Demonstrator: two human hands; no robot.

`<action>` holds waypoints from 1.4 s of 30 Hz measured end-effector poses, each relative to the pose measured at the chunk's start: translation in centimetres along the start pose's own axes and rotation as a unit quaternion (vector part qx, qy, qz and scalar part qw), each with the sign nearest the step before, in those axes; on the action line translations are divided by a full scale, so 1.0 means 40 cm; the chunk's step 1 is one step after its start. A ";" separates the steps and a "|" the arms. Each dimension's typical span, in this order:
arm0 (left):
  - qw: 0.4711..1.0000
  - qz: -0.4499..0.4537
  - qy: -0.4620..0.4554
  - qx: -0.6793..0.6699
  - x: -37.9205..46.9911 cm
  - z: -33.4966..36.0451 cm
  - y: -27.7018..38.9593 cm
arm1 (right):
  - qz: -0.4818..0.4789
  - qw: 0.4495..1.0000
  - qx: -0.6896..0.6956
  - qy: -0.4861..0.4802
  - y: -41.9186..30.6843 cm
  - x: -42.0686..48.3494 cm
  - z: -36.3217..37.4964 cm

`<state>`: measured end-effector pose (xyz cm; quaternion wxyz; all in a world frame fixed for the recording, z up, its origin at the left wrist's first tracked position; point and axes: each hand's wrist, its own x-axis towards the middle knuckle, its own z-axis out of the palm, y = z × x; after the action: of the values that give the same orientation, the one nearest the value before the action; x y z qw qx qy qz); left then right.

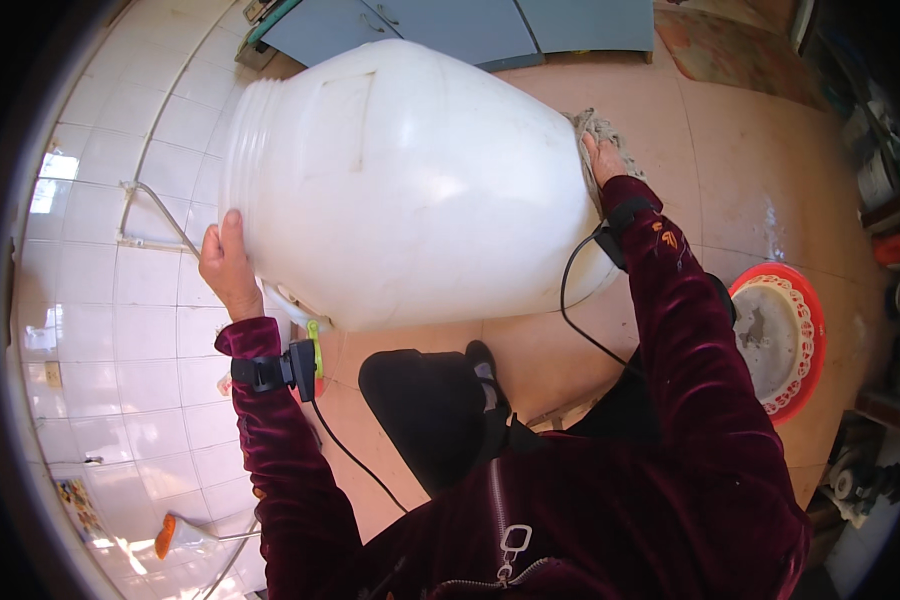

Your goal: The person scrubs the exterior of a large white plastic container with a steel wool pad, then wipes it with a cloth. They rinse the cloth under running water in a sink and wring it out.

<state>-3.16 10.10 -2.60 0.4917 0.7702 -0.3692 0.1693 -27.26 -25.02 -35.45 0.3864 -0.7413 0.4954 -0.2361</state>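
Observation:
A large white plastic barrel (427,180) lies on its side before me, its ribbed, threaded neck (259,150) towards the left wall. My left hand (229,262) grips the edge of that neck, thumb on the outside and the other fingers partly hidden. At the barrel's other end, my right hand (606,159) presses a crumpled grey cloth (619,142) against the base. Some fingers of the right hand are hidden by the cloth and barrel. Both wrists carry black strapped devices with cables.
To my right, a red basin (816,330) with a pale lacy rim holds greyish water. Blue cabinets (450,30) stand beyond the barrel. White wall tiles (146,330) with a pipe (169,214) run along the left. An orange-edged brush (166,536) is at lower left.

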 end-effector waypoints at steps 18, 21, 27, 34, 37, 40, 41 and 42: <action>0.999 -0.035 0.012 -0.020 -0.005 -0.016 -0.009 | -0.239 0.946 0.189 0.110 -0.313 -0.414 0.034; 0.997 -0.051 0.027 -0.043 -0.016 -0.026 -0.030 | -0.035 0.990 0.070 0.119 -0.170 -0.304 0.071; 0.996 -0.026 0.060 0.065 -0.016 -0.032 -0.028 | 0.121 0.989 0.004 0.082 -0.061 -0.274 0.099; 0.964 -0.002 0.079 0.254 0.005 0.000 -0.004 | -0.296 0.919 0.199 0.169 -0.434 -0.447 0.055; 0.949 -0.026 0.082 0.303 0.002 -0.006 -0.005 | -0.428 0.874 0.165 0.164 -0.553 -0.479 0.028; 0.945 -0.057 0.084 0.311 -0.009 -0.030 -0.017 | -0.494 0.850 0.135 0.124 -0.561 -0.440 0.018; 0.951 -0.038 0.083 0.295 -0.013 -0.035 -0.022 | -0.484 0.850 0.151 0.144 -0.554 -0.406 0.024; 0.953 -0.033 0.085 0.290 -0.018 -0.039 -0.025 | -0.477 0.851 0.158 0.155 -0.547 -0.374 0.039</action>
<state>-2.74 12.02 -2.96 0.2823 0.8739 -0.2354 0.3180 -19.98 -6.18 -18.22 0.2567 -0.7691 0.0905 -0.5782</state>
